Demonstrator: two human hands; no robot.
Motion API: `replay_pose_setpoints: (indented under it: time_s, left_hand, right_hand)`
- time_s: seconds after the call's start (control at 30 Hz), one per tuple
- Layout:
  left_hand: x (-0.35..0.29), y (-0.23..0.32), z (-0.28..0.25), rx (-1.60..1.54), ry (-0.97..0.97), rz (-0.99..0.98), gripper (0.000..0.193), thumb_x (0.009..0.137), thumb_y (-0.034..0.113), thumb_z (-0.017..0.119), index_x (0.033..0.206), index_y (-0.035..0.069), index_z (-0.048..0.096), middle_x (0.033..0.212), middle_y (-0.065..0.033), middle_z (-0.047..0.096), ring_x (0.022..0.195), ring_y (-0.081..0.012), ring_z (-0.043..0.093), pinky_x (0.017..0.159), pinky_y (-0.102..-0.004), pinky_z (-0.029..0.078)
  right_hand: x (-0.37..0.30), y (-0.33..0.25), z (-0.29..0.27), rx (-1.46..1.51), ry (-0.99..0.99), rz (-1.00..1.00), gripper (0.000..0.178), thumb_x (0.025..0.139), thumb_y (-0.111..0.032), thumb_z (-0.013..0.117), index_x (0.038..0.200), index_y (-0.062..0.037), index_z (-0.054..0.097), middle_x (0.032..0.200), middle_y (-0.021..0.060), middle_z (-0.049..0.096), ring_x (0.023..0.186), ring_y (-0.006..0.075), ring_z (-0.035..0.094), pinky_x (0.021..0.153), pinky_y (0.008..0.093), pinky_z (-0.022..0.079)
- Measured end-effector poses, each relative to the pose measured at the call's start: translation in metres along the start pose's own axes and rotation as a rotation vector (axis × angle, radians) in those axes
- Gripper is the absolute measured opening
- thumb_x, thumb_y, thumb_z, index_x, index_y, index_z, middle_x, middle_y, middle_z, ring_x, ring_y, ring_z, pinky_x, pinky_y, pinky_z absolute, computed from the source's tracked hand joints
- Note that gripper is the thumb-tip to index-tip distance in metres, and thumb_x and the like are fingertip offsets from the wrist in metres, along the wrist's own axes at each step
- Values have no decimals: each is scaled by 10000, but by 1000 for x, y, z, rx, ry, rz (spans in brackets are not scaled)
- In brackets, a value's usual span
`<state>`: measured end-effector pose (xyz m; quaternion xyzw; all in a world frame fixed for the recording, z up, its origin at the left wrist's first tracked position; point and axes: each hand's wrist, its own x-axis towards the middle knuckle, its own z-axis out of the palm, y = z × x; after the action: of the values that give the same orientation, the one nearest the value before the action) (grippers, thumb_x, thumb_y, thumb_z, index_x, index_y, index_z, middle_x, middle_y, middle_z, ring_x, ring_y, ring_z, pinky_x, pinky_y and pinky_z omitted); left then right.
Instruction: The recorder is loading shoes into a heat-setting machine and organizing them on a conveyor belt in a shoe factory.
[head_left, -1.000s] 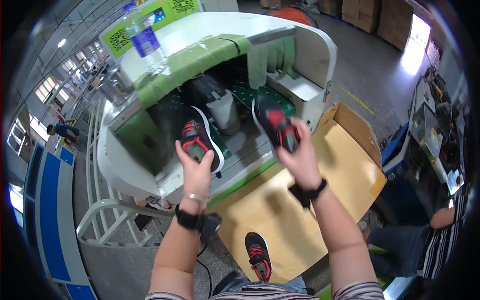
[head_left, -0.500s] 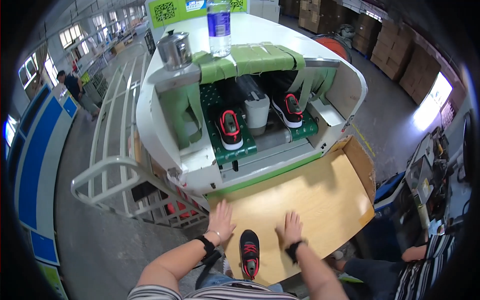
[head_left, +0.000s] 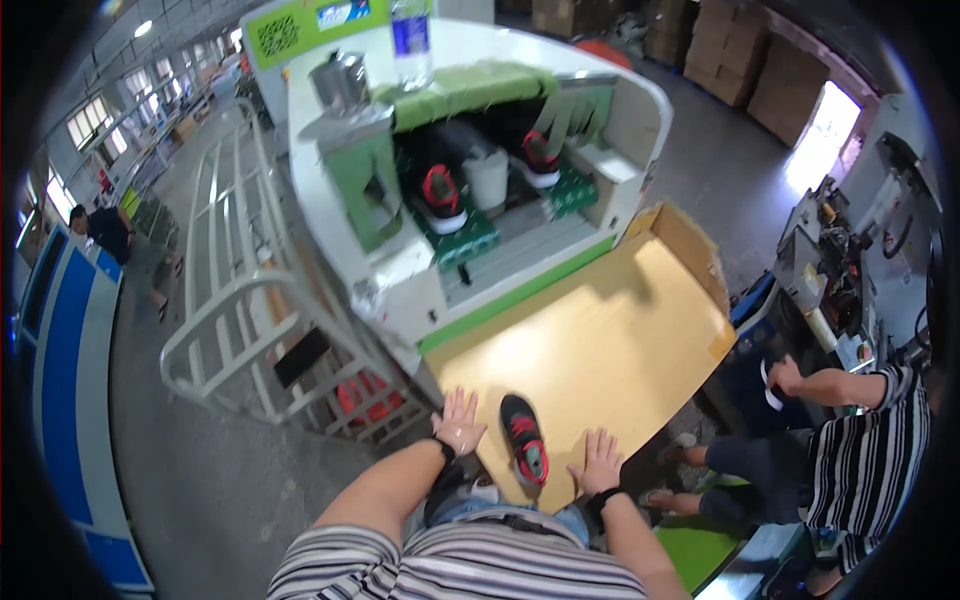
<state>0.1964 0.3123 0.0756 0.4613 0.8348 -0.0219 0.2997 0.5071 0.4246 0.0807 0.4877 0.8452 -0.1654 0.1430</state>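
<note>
My left hand (head_left: 459, 422) rests flat, fingers spread, on the near edge of a tan wooden table (head_left: 620, 340). Flat on the same edge lies my right hand (head_left: 599, 461). Between them lies a black and red shoe (head_left: 524, 438), touched by neither hand. Further off, a white and green machine (head_left: 350, 240) holds two more black and red shoes, one on the left (head_left: 441, 196) and one on the right (head_left: 538, 158), on green pads either side of a white block (head_left: 487, 177).
A water bottle (head_left: 408, 35) and a metal pot (head_left: 340, 82) stand on top of the machine. A white metal rack (head_left: 235, 300) stands to the left. A seated person in a striped shirt (head_left: 865, 450) works at my right. Cardboard boxes (head_left: 770, 80) are stacked behind.
A second ago both hands were setting shoes in the machine. They have drawn back to the table's near edge and lie flat, and my view has pulled away from the machine.
</note>
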Motion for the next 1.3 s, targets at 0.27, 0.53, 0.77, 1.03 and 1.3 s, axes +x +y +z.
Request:
replay_pose_setpoints:
  time_s: [0.27, 0.53, 0.77, 1.03, 1.3]
  left_hand:
    - [-17, 15, -47, -18, -45, 13, 807, 942, 552, 412, 1555, 227, 0, 1616, -79, -125, 1487, -304, -88, 1083, -683, 193]
    - [-30, 22, -55, -53, -171, 28, 835, 944, 532, 432, 1550, 224, -52, 1593, -92, -212, 1466, -312, -189, 1106, -670, 155]
    - [-21, 38, -83, 142, -293, 26, 928, 877, 486, 565, 1553, 184, 7, 1604, -167, -102, 1476, -391, -28, 1078, -712, 130]
    - [107, 174, -136, -531, -102, 283, 830, 862, 533, 618, 1412, -34, 361, 1275, -287, 550, 1201, -344, 544, 1008, -386, 426]
    - [207, 283, -71, -1688, -451, -143, 297, 901, 314, 692, 981, 45, 592, 811, -63, 627, 713, -224, 624, 599, -386, 514]
  right_hand:
    - [-10, -16, -48, 3, -32, 55, 909, 880, -477, 603, 1551, -151, 83, 1593, 210, 78, 1459, 429, 83, 1130, 588, 196]
    - [-34, -88, -72, 816, -8, -443, 992, 774, -174, 799, 1505, -36, 144, 1397, 242, 410, 1319, 304, 415, 1084, 378, 350]
    - [-27, -25, -113, 1397, -170, -122, 872, 772, -103, 779, 1468, -32, 258, 1339, 163, 499, 1252, 247, 479, 1065, 340, 366]
    - [-14, 42, -127, 739, 583, 146, 799, 793, -76, 697, 1451, -16, 247, 1349, 248, 445, 1231, 393, 467, 1048, 423, 372]
    - [-11, 42, -119, 812, 542, 238, 827, 791, -91, 706, 1455, 6, 222, 1380, 290, 379, 1268, 460, 393, 1077, 482, 334]
